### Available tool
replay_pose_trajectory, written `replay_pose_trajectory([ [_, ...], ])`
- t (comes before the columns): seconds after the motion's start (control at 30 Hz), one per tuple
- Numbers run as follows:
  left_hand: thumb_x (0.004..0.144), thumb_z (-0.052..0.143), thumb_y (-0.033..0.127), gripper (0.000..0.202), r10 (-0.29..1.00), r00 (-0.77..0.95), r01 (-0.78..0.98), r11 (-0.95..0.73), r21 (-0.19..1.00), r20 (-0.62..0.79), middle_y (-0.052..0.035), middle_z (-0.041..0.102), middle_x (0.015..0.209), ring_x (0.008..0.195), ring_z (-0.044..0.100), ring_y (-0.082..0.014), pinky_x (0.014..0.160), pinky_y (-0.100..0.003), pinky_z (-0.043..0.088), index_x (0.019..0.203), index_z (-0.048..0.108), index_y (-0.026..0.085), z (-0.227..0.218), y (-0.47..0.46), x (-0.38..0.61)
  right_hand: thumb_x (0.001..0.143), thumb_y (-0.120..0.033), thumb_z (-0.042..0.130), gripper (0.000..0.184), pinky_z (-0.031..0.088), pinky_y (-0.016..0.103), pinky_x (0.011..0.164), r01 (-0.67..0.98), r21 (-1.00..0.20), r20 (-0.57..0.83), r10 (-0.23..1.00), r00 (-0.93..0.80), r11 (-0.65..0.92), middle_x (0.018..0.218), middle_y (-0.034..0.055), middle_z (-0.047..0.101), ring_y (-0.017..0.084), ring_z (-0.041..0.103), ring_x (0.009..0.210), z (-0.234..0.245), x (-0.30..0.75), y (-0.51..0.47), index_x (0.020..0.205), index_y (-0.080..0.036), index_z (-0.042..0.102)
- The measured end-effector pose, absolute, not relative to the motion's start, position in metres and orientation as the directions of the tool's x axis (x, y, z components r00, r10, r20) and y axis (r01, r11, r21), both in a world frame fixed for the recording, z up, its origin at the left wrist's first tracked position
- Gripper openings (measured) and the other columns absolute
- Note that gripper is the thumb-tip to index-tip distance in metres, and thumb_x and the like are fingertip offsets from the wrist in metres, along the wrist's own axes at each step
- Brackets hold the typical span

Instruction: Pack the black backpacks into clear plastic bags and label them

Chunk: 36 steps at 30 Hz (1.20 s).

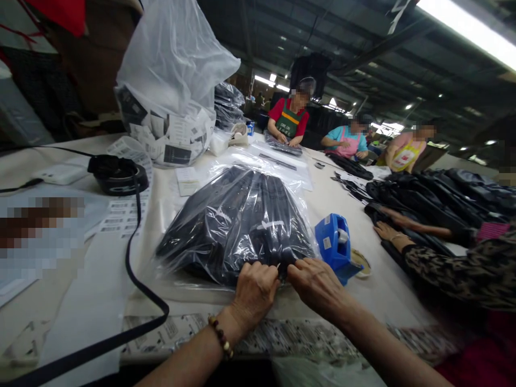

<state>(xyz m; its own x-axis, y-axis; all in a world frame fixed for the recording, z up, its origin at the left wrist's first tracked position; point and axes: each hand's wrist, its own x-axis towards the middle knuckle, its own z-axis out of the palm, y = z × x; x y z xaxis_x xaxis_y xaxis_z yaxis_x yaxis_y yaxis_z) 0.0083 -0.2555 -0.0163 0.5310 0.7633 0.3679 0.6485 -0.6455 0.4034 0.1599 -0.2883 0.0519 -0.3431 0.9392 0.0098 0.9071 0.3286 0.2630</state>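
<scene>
A black bag (pixel 258 209) lies on the table inside a clear plastic bag (pixel 226 252). Along its near edge, my left hand (pixel 256 287) is closed on the plastic, with a beaded bracelet at the wrist. Just to its right, my right hand (pixel 316 282) also pinches the near edge of the plastic. The two hands are close together but apart, and their fingertips are partly hidden. Right of the plastic bag stands a blue tape dispenser (pixel 334 244), with a roll of tape (pixel 362 263) beside it.
A large translucent sack (pixel 173 113) full of paper tags stands at the back left. Nearby are a black strap roll (pixel 116 174) and label sheets (pixel 121 215). A co-worker's arms (pixel 403 231) reach over piled black bags (pixel 439 193) at right. Other people work farther back.
</scene>
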Motion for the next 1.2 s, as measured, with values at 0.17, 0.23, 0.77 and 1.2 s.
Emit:
replay_pose_trajectory([
  [0.17,0.08,0.061,0.018,0.013,0.741,0.512,0.621,-0.669,0.408,0.436,0.0008,0.06,0.067,0.068,0.054,-0.0189,0.061,-0.033,0.03,0.069,0.054,0.02,-0.022,-0.255,0.009,0.085,-0.018,0.053,0.009,0.035,0.028,0.063,0.945,0.248,-0.162,0.971,-0.176,0.212,0.076,0.005,0.067,0.019,0.064,0.077,0.064,0.144,-0.28,0.078,-0.018,0.059],
  [0.23,0.08,0.06,0.017,0.014,0.735,0.512,0.617,-0.675,0.405,0.444,0.0008,0.06,0.067,0.067,0.053,-0.0188,0.061,-0.033,0.03,0.068,0.053,0.02,-0.024,-0.255,0.01,0.083,-0.019,0.055,0.005,0.036,0.028,0.063,0.959,0.238,-0.205,0.973,-0.103,0.151,0.081,0.0065,0.069,0.021,0.065,0.08,0.067,0.139,-0.278,0.08,-0.018,0.058],
  [0.77,0.084,0.056,0.02,0.01,0.782,0.543,0.637,-0.621,0.456,0.306,0.0001,0.062,0.074,0.075,0.054,-0.0197,0.065,-0.034,0.031,0.074,0.054,0.02,-0.019,-0.255,0.008,0.074,-0.029,0.063,0.015,0.036,0.021,0.048,0.913,-0.406,0.064,0.998,0.001,0.025,0.054,-0.0065,0.049,0.01,0.048,0.05,0.043,0.195,-0.274,0.067,-0.02,0.053],
  [1.2,0.088,0.045,0.016,0.014,0.734,0.61,0.615,-0.675,0.406,0.297,-0.0006,0.06,0.075,0.074,0.053,-0.0183,0.069,-0.033,0.036,0.076,0.051,0.019,-0.017,-0.252,0.005,0.083,-0.007,0.035,0.048,0.037,0.038,0.095,0.91,0.294,0.544,0.732,-0.411,0.292,0.123,0.012,0.057,0.022,0.048,0.114,-0.046,0.155,-0.34,0.128,-0.014,0.047],
])
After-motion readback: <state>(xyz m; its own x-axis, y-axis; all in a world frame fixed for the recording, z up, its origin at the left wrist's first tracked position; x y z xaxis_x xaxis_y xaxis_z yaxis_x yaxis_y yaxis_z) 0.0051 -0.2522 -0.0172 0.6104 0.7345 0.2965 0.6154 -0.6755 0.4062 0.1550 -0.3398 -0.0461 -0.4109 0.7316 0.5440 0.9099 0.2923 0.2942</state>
